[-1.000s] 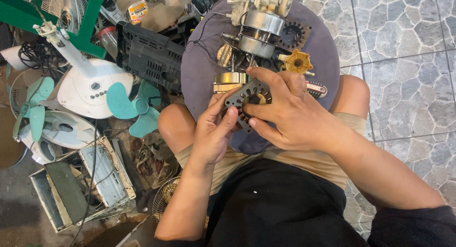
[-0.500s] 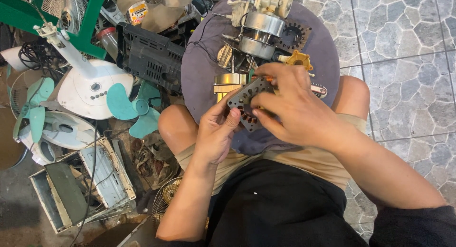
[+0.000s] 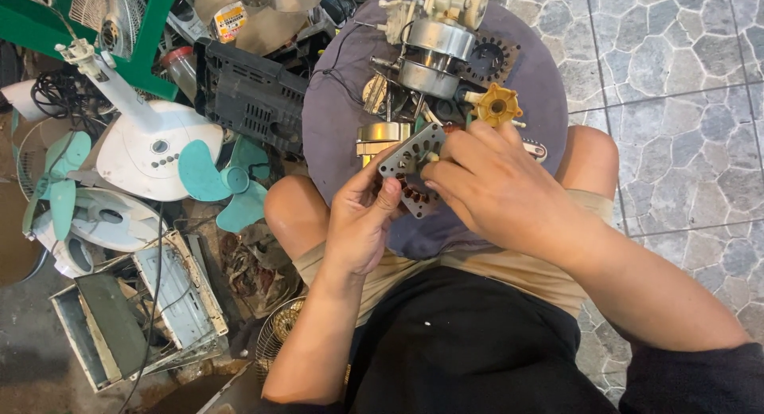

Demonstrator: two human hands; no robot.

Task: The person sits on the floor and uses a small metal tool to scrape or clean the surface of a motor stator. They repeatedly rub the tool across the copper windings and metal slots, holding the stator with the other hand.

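Both hands meet at the centre of the frame over a round purple surface resting on the seated person's lap. The left hand grips the lower left edge of a grey perforated metal plate, thumb against its face. The right hand closes on the same plate from the right, fingers curled over its upper right edge. The plate is held tilted, lifted slightly off the surface. Just beneath it a dark stator core with copper-coloured windings shows, partly hidden by the plate and fingers; whether it is attached to the plate cannot be told.

On the surface, upper centre, stands a silver fan motor housing with a cream gearbox on top. A yellow plastic knob lies just right of it, near the right hand's fingertips. A brass-coloured block sits just left of the plate. A dark toothed ring lies right of the motor.

At the left of the frame, on the floor: a white fan base, teal fan blades, a black plastic casing and a green metal frame. Lower left holds an opened grey metal box. Grey stone tiles fill the right side.
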